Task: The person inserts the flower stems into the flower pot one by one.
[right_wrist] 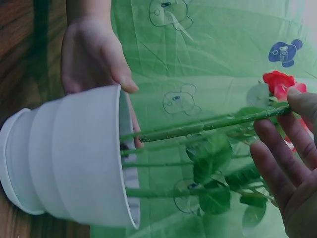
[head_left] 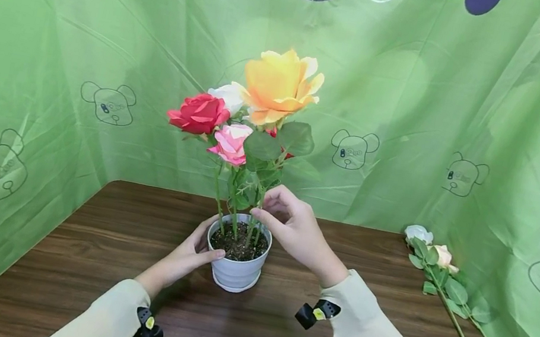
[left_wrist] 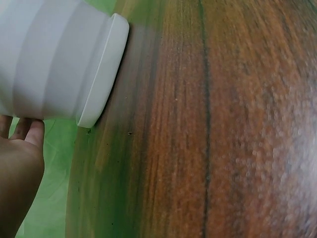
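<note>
- Two-handed work: the left hand (head_left: 192, 251) grips the white pot (head_left: 237, 271) at its side; the right hand (head_left: 295, 224) pinches a stem (right_wrist: 213, 126) above the soil (head_left: 235, 250).
- Bracing the pot and guiding that stem upright, clear of its neighbours, should serve best.
- Pot stands on a dark wooden table (head_left: 118, 232); loose roses (head_left: 443, 256) lie right; green cloth (head_left: 397, 94) hangs behind.

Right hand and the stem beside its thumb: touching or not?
Touching. Right wrist view shows it: the right hand pinches the green stem, no gap between.
</note>
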`<state>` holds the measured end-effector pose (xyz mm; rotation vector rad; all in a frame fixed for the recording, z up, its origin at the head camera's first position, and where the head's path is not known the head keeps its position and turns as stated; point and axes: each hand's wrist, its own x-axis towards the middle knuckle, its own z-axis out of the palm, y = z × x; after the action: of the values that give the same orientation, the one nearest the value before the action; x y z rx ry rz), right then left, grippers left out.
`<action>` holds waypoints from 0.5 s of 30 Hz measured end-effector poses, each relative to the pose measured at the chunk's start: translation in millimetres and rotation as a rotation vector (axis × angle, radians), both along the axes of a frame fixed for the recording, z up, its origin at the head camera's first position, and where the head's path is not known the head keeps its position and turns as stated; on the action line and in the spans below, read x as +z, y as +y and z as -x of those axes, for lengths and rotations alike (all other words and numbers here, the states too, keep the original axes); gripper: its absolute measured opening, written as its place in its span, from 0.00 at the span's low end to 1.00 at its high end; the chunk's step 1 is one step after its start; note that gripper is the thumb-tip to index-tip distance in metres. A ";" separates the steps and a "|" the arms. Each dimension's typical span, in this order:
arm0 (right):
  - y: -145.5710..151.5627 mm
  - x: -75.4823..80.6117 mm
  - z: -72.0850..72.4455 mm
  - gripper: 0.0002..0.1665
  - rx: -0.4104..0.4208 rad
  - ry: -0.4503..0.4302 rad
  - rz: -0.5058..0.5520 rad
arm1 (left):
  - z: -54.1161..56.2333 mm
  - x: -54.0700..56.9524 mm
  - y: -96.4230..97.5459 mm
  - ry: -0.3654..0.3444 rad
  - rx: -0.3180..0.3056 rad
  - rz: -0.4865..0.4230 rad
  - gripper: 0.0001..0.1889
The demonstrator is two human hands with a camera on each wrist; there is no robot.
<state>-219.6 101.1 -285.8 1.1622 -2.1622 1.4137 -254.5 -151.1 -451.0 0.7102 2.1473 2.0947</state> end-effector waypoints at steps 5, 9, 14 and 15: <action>-11.7 -24.2 19.0 0.08 0.036 -0.006 0.026 | 1.0 -1.1 0.6 0.020 -0.018 -0.034 0.44; -19.7 -38.2 23.2 0.08 0.040 -0.005 0.032 | 0.8 -1.6 0.6 0.021 -0.017 -0.034 0.44; -28.4 -49.3 23.5 0.07 0.007 -0.028 0.027 | 0.5 -1.4 0.6 0.018 -0.012 -0.015 0.44; -30.1 -50.3 23.2 0.07 0.001 -0.031 0.025 | 0.4 -1.4 0.5 0.017 -0.007 -0.008 0.44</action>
<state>-242.8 71.0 -336.1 1.1403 -2.1585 1.4642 -255.0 -150.6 -452.5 0.7382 2.1427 2.1029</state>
